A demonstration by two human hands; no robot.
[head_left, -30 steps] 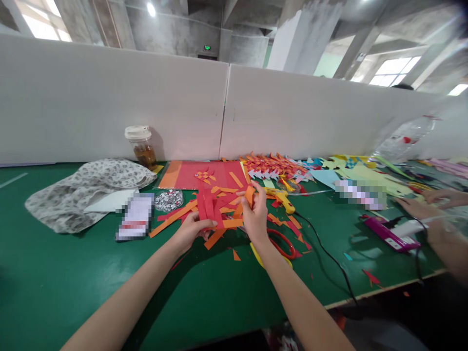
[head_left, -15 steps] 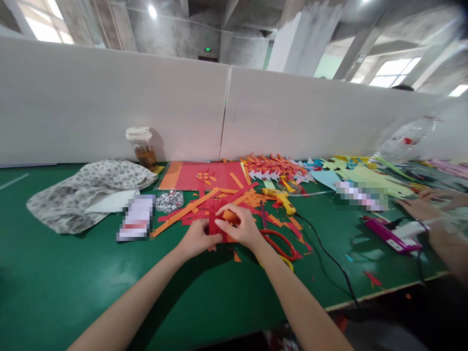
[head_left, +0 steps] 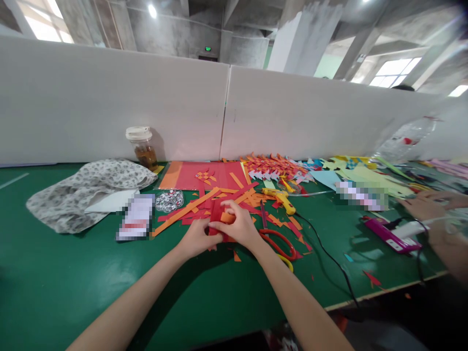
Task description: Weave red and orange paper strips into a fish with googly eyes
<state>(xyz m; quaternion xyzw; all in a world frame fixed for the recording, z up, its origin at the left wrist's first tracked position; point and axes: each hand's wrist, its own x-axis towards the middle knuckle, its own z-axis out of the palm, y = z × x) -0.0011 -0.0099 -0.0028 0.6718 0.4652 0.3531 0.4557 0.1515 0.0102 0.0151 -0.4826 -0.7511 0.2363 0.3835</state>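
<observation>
Red and orange paper strips (head_left: 217,214) are held up between my two hands over the green table. My left hand (head_left: 197,239) pinches their lower left side, thumb pointing right. From the right, my right hand (head_left: 239,225) has its thumb and fingers closed around the upper part, with an orange piece showing between them. The strips' lower ends are partly hidden by my fingers. Just behind lies a pile of loose red and orange strips (head_left: 197,208). Scissors with red and yellow handles (head_left: 280,241) rest beside my right wrist.
A yellow glue gun (head_left: 280,199) trails a black cord. Finished paper fish (head_left: 278,167) lie heaped by the white partition (head_left: 164,107). Left are a bag of googly eyes (head_left: 169,200), a cloth (head_left: 91,195) and a drink cup (head_left: 142,146). A co-worker's hands (head_left: 427,204) are at right.
My right fingers have shifted slightly on the red and orange strips, and the thumb has moved left and down toward my left hand. The strips tilt a little. My left hand stays nearly still.
</observation>
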